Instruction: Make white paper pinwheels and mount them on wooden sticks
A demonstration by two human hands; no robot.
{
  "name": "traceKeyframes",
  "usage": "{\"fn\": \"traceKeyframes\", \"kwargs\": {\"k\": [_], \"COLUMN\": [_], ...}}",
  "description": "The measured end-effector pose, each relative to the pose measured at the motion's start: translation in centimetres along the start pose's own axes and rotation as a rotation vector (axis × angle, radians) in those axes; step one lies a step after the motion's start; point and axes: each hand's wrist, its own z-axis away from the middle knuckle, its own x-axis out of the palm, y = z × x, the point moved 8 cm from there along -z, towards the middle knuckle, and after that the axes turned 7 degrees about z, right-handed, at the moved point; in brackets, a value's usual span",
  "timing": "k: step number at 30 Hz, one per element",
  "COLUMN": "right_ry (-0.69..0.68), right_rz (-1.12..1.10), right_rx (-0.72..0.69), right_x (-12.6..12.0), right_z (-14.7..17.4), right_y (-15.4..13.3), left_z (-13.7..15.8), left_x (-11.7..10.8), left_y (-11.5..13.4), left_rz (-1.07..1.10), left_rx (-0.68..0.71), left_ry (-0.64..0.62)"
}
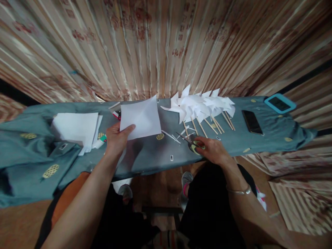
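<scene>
My left hand (116, 137) pinches a square white paper sheet (141, 117) by its lower left corner, thumb on top, raised over the cloth-covered table. A faint diagonal crease crosses the sheet. Closed round the handles of a pair of scissors (193, 147), my right hand (211, 149) is near the table's front edge, with the blades pointing left. Thin white paper strips (172, 136) lie between the sheet and the scissors. Just beyond the scissors, several white paper pinwheels (199, 105) on wooden sticks lie overlapped in a row.
A stack of white paper (76, 129) lies on the left, with a green-and-white glue stick or tube (100, 141) beside it. On the right are a dark phone (252, 121) and a blue-framed device (280, 103). A pleated curtain (155, 48) hangs behind the table (153, 157).
</scene>
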Motion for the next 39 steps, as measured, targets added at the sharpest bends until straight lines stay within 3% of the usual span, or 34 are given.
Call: {"fn": "traceKeyframes", "kwargs": {"k": [5,8,14,23,29,39], "right_ry": [-0.182,-0.284,-0.33,-0.46,-0.502,-0.489], "right_rz": [-1.007,-1.24,-1.312,-1.206,-1.189,-1.162], "right_rx": [0.002,0.043,0.024,-0.131,-0.086,-0.155], "right_x": [0.7,2.0,4.7,4.2,5.1,5.0], "right_z": [0.0,-0.3,-0.7,0.7,1.1,0.9], "right_y": [-1.2,-3.8,-7.1,-9.1,-9.3,-10.0], "left_z": [-0.2,-0.3,-0.6,-0.5,-0.4,0.0], "left_x": [-0.7,-1.2,-2.0,-1.4,-0.5,0.7], "left_y": [0.3,0.8,1.3,1.1,0.8,-0.3], "left_rz": [0.009,-0.012,-0.041,-0.009,-0.017,-0.012], "left_rx": [0.004,0.013,0.04,-0.003,-0.016,-0.057], "left_ry": [0.033,0.055,0.076,0.028,-0.008,-0.099]}}
